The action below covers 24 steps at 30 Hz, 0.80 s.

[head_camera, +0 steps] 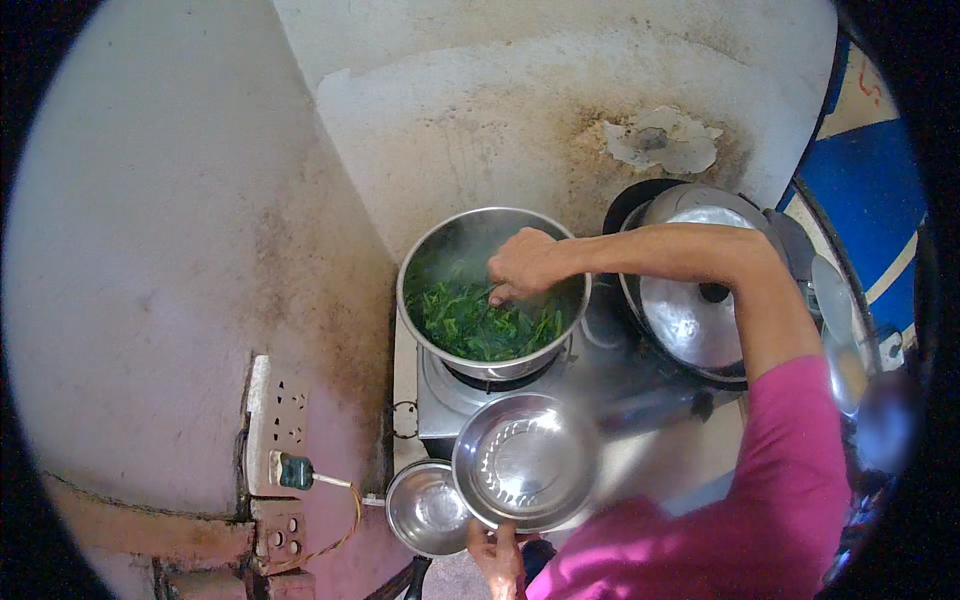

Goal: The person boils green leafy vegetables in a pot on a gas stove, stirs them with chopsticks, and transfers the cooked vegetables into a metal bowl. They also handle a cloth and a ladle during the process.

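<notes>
My left hand [496, 555] grips the near rim of a shallow stainless steel basin [525, 469], thumb and fingers at its edge. No food shows inside that basin. My right hand [525, 262] reaches across into a tall stainless steel pot [491, 369]. Its fingers are curled just above the leafy greens [484, 322]; whether they hold a utensil or some leaves is hidden. Steam rises around this hand. The pot stands on a gas stove [442, 412] close to the wall corner.
A second steel bowl [429, 506] sits partly under the basin at the left. Right of the pot is a large lidded pan [686, 322], beneath my forearm. A socket strip [277, 427] with a plug [292, 471] and cord [356, 517] is on the stained left wall [187, 262].
</notes>
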{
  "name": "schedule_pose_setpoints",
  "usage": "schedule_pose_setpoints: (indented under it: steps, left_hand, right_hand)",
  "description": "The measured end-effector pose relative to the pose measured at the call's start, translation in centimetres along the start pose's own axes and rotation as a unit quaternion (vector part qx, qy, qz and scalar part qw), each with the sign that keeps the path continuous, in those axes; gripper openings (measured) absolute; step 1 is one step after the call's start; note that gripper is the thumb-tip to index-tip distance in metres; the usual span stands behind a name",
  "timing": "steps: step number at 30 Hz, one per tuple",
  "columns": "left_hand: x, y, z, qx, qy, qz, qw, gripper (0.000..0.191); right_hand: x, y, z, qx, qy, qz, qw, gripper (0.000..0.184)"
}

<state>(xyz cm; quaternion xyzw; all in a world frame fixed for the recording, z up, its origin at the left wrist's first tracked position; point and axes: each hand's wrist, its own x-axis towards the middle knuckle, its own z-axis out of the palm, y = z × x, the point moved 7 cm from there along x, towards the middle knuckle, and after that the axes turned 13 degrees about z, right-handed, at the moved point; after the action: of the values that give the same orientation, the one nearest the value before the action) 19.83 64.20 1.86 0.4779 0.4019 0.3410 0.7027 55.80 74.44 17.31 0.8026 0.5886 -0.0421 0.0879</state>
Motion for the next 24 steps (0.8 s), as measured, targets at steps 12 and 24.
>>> schedule_pose_setpoints:
  steps: [12, 24]
  left_hand:
    - [-1.8, 1.2, -3.1, 0.077, -0.003, 0.010, 0.997, 0.053]
    - [-4.4, 2.4, -2.1, -0.036, 0.044, -0.044, 0.997, 0.063]
  right_hand:
    - [-2.1, 2.9, -0.6, 0.159, -0.012, 0.115, 0.980, 0.043]
    - [-5.4, 5.4, -2.1, 0.298, 0.045, 0.189, 0.935, 0.049]
